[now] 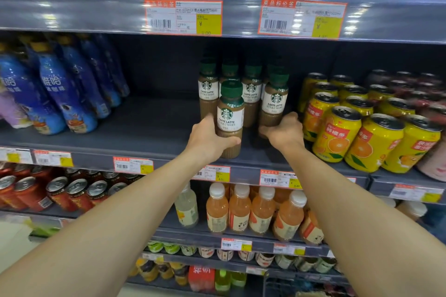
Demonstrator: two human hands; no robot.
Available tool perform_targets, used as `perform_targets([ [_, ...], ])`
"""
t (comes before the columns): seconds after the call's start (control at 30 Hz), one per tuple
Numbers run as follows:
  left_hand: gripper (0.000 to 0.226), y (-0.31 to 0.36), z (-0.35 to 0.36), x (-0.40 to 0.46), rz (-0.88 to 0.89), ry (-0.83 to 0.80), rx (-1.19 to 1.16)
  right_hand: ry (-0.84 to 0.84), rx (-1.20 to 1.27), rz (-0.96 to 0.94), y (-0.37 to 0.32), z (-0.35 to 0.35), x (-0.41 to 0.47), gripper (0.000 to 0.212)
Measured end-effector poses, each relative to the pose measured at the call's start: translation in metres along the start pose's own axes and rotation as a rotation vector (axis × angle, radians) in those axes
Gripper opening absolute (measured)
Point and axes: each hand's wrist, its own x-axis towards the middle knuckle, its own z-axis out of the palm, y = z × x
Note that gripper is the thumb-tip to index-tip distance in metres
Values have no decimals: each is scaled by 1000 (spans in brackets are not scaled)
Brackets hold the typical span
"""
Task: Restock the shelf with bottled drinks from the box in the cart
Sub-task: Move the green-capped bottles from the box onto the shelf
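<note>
The left hand (209, 138) grips a coffee bottle (229, 119) on the shelf (149, 128); the right hand (284, 131) grips another bottle (274, 101) beside it.

Grey shelving (149, 128) fills the view, orange price tags (183, 17) on its edges. Pale floor (12, 236) at 8 o'clock. Light glints at 12.

bright overhead light | glare on shelf edge (72, 14) | blurred, bowed edges
</note>
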Motion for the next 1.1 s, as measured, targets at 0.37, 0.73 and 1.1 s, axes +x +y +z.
perform_targets([
  [0.37,54,-1,3,-1,-10,12,-6,-7,0,17,-2,5,12,79],
  [0.73,55,-3,5,0,-24,17,-1,-14,-32,11,-2,9,23,84],
  [1.1,57,-4,7,-3,-22,13,-7,-65,-59,-2,2,9,13,81],
])
